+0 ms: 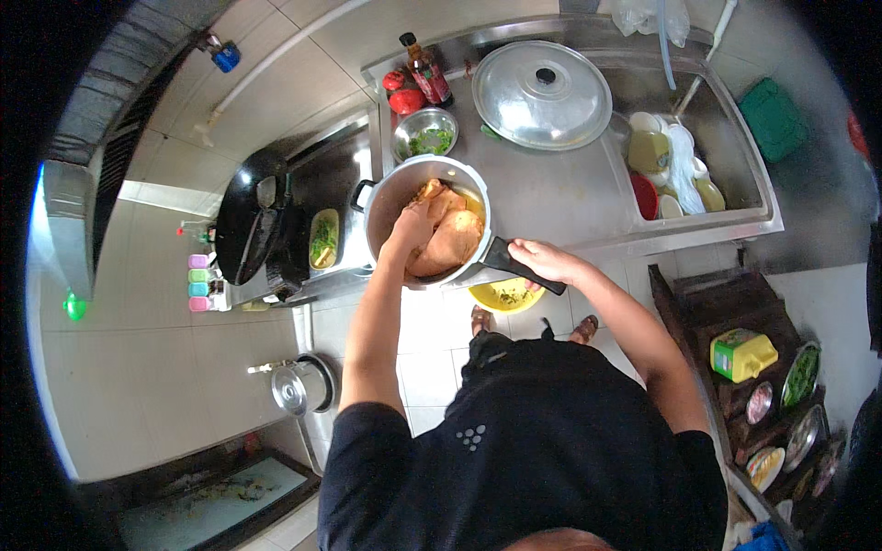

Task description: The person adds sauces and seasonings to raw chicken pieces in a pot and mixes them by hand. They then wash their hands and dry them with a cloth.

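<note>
A silvery pressure cooker pot point(375, 220) sits tilted slightly at the counter's front edge, with a short black loop on its left and a long black handle point(507, 258) toward my right. Inside lie large golden-brown pieces of meat, apparently chicken point(457, 241), in some yellowish liquid. My left hand point(415, 223) reaches down into the pot, its fingers curled against the chicken and partly hidden by it. The long handle is gripped by my right hand point(542, 261), thumb on top and fingers beneath.
Behind the pot stand a metal bowl of chopped greens point(430, 138), a sauce bottle point(424, 70) and a large domed lid point(542, 96). A sink point(707, 156) with dishes is at right, a black wok point(248, 230) at left. Below the handle is a yellow basin point(505, 296).
</note>
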The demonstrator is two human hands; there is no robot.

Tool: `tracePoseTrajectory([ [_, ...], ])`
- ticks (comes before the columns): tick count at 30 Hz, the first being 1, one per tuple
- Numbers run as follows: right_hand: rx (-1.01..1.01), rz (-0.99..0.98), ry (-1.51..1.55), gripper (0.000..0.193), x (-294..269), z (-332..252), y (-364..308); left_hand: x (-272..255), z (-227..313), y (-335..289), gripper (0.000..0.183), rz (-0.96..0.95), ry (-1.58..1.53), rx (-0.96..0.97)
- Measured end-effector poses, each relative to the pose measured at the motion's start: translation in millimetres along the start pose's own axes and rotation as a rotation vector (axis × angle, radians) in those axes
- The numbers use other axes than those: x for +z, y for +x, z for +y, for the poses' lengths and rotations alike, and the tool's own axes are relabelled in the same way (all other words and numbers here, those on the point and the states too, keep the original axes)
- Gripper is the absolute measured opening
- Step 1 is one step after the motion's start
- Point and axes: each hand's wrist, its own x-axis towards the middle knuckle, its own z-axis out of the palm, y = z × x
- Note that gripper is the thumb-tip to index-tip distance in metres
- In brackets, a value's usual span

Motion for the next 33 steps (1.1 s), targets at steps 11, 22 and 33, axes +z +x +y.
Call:
tracePoseTrajectory([
  [11, -0.259, 0.271, 0.038, 0.029, -122, 37, -55, -27, 48, -46, 0.016, 0.384, -0.001, -0.138],
  [22, -0.001, 0.900, 0.041, 0.030, -316, 95, -229, -71, 133, 60, 0.023, 0.114, -1.622, -0.046],
  [33, -0.661, 1.152, -0.643, 0.031, -488, -93, -161, 25, 348, 152, 0.026, -0.661, -1.500, -0.061],
])
